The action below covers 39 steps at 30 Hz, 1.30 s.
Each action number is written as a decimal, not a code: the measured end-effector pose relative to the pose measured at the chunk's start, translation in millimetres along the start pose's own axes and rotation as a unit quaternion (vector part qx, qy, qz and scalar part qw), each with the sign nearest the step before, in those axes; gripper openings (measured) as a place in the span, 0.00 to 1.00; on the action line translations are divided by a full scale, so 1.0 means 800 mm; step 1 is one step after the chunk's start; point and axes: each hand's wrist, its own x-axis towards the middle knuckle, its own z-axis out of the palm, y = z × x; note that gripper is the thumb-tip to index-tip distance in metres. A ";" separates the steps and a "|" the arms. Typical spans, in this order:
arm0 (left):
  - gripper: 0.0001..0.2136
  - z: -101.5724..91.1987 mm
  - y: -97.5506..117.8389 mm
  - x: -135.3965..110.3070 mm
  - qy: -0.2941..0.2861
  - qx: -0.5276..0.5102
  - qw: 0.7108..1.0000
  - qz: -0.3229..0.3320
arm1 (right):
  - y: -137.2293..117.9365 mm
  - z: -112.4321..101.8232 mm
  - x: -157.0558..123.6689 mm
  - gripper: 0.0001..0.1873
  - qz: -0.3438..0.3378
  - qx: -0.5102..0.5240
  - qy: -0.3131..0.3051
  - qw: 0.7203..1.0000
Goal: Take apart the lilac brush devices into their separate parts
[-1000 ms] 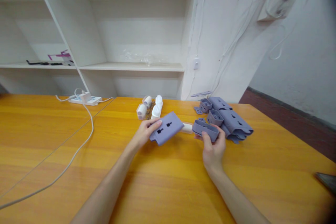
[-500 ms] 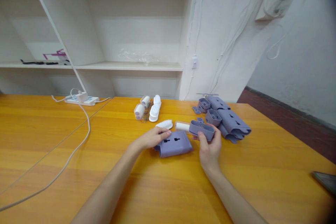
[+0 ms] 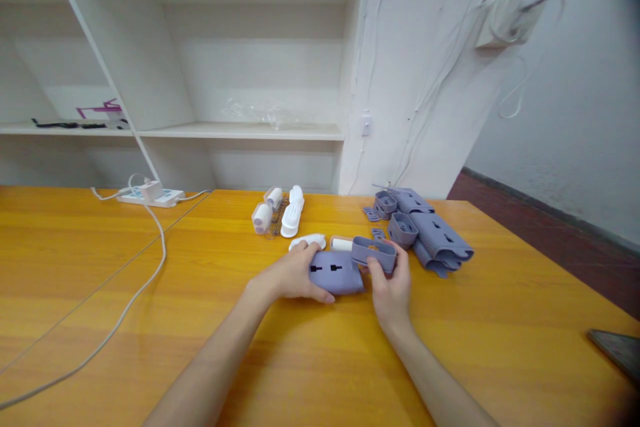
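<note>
My left hand (image 3: 300,275) grips the left end of a purple-grey plastic housing (image 3: 340,280), thumb in front and fingers behind. Two dark keyhole-shaped slots show in the housing's top face. In my right hand (image 3: 393,283) is a purple-grey oval plastic cup (image 3: 375,253), held between thumb and fingers just above the housing's right end; whether the two touch I cannot tell. Behind them lie a ribbed white plastic part (image 3: 307,240) and a white cylinder in a clear cover (image 3: 342,244).
More purple-grey housings (image 3: 437,237) and oval cups (image 3: 403,230) are heaped at right. White ribbed parts (image 3: 292,213) and clear-covered cylinders (image 3: 262,217) stand further back. A power strip (image 3: 155,195) and cable (image 3: 163,247) lie at left. A dark flat object (image 3: 617,350) sits far right.
My left hand has gone from resting on the housing's back edge to wrapping its left end, thumb now in front. My right hand has brought the oval cup left, closer to the housing.
</note>
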 end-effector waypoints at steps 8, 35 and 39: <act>0.43 -0.005 0.007 0.000 -0.013 0.034 0.999 -0.011 | 0.000 0.001 -0.002 0.27 -0.010 0.009 -0.031 0.999; 0.33 -0.055 0.027 0.007 0.086 -0.336 0.928 -0.136 | -0.009 -0.006 0.000 0.20 -0.326 -0.152 -0.019 0.933; 0.34 -0.063 0.016 0.001 -0.014 -0.383 0.896 -0.226 | -0.011 -0.012 -0.004 0.21 -0.400 -0.200 -0.016 0.894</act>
